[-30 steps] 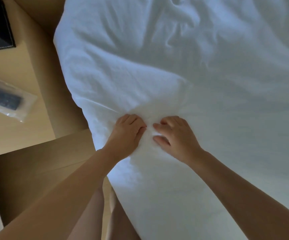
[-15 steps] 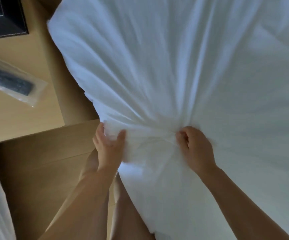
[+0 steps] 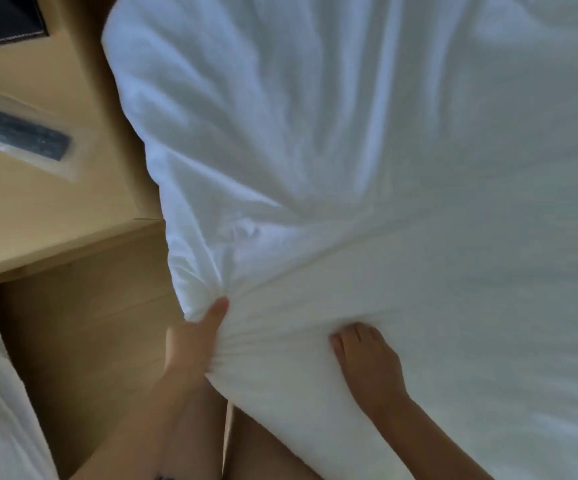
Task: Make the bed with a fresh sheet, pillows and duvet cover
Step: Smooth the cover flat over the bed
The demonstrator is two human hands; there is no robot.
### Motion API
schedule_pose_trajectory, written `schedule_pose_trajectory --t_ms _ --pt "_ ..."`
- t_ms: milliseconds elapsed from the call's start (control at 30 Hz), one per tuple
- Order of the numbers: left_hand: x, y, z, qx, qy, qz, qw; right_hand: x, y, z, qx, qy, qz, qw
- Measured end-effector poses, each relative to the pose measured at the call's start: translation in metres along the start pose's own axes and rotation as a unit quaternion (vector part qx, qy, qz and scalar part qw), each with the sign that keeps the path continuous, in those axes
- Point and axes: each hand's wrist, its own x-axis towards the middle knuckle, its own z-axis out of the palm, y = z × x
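Evidently soft and light, the sheet (image 3: 367, 150) should bunch rather than resist, so its gathered edge looks like the best hold. It covers the bed, just beside the desk (image 3: 38, 209). Creases fan away up-frame; its long axis cannot be told. The left hand (image 3: 194, 341) pinches the bunch, and the right hand (image 3: 367, 365) curls its fingers into the sheet.
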Motion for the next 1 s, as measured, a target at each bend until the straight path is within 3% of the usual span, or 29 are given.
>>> schedule_pose_trajectory --t_ms 67,100,167,233,300,367,433,567,667,767,833,900,933,1000 --pt "0.019 -0.006 -0.011 0.125 0.034 0.025 0.991 -0.011 -0.008 0.013 -0.005 -0.013 -0.026 1.000" --pt "0.028 -0.005 -0.007 0.133 0.038 0.041 0.990 -0.020 -0.015 0.023 -0.002 -0.023 -0.053 0.998" --pt "0.040 0.003 0.011 0.061 0.003 0.050 0.997 -0.037 -0.027 0.039 -0.008 -0.055 -0.080 0.995" --pt "0.049 0.003 0.024 -0.083 -0.113 0.027 0.990 -0.049 -0.032 0.053 -0.039 -0.072 -0.075 0.994" --pt "0.054 -0.014 0.026 -0.200 -0.244 -0.032 0.948 -0.055 -0.031 0.061 -0.062 -0.055 -0.071 0.994" --pt "0.058 -0.043 0.023 -0.274 -0.302 -0.104 0.907 -0.058 -0.027 0.067 -0.054 -0.033 -0.079 0.995" --pt "0.058 -0.074 0.028 -0.302 -0.326 -0.149 0.883 -0.059 -0.023 0.068 -0.029 -0.006 -0.100 0.995" --pt "0.042 -0.104 0.056 -0.272 -0.376 -0.112 0.879 -0.062 -0.016 0.057 0.000 0.033 -0.129 0.991" --pt "0.033 -0.111 0.075 -0.236 -0.361 -0.090 0.898 -0.066 -0.015 0.047 0.029 0.055 -0.147 0.987" --pt "0.028 -0.122 0.088 -0.224 -0.371 -0.092 0.896 -0.077 -0.016 0.037 0.057 0.078 -0.179 0.979" --pt "0.023 -0.128 0.094 -0.241 -0.363 -0.102 0.894 -0.084 -0.011 0.031 0.076 0.063 -0.155 0.983" --pt "0.017 -0.131 0.100 -0.247 -0.361 -0.082 0.896 -0.087 -0.002 0.029 0.091 -0.015 -0.041 0.995" --pt "0.011 -0.132 0.102 -0.232 -0.341 -0.066 0.909 -0.089 0.003 0.032 0.080 -0.085 0.011 0.993" --pt "0.001 -0.143 0.099 -0.168 -0.248 -0.042 0.953 -0.100 0.017 0.041 0.037 -0.183 0.034 0.982"
